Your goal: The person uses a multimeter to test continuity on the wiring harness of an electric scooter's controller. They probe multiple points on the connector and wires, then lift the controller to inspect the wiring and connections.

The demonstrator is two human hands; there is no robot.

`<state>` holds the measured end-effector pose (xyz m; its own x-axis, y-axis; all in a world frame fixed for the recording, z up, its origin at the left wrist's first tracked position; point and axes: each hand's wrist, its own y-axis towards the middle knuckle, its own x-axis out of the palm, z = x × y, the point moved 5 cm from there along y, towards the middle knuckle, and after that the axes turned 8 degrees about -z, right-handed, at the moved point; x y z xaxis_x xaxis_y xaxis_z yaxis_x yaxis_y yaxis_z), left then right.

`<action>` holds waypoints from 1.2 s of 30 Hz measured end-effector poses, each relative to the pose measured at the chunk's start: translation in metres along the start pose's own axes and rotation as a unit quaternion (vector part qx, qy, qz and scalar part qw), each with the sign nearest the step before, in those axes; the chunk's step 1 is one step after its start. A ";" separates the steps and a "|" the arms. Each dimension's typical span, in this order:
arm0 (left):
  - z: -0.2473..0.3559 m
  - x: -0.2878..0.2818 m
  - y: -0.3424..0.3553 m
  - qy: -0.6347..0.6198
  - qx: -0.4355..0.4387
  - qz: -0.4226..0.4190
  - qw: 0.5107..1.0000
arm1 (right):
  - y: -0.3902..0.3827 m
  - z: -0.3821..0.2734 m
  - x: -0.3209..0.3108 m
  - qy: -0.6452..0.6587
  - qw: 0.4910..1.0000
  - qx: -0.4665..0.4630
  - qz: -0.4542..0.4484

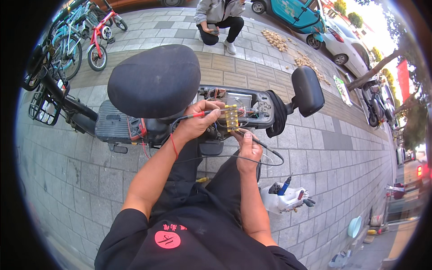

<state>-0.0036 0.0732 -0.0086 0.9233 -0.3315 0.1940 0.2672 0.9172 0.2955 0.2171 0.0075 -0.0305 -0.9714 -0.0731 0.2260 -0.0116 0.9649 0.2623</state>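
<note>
My left hand (198,120) pinches a red multimeter probe (196,114), its tip at a yellow terminal strip (231,118) with a row of screws. Just below the strip, my right hand (249,148) is closed around a black probe (258,141), whose cable loops out to the right. The strip sits over the opened rear body (265,112) of an electric scooter, where wires and a silver finned box (238,100) show. On the scooter's ribbed footboard rests a red and grey multimeter (136,128), left of my left hand.
The black scooter seat (155,81) rises beyond my left hand; a black backrest pad (308,91) stands at the right. A white tool container (283,198) with a blue-handled tool is on the paving by my right knee. Bicycles (67,49) are parked far left. Another person (220,20) crouches ahead.
</note>
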 end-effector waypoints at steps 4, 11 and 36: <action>0.000 0.001 0.000 -0.040 0.002 -0.001 0.999 | 0.000 0.002 0.000 0.007 1.000 -0.008 0.001; 0.009 0.003 0.004 0.012 -0.029 -0.028 0.999 | -0.002 -0.001 0.002 -0.002 1.000 0.004 0.005; 0.021 0.011 0.004 0.085 0.036 -0.020 0.996 | 0.000 0.002 0.003 -0.024 1.000 0.004 0.000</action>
<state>0.0012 0.0684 0.0146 0.9472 -0.3198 0.0222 0.2897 0.8835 0.3681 0.2140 0.0078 -0.0319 -0.9815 -0.0613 0.1816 -0.0133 0.9669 0.2550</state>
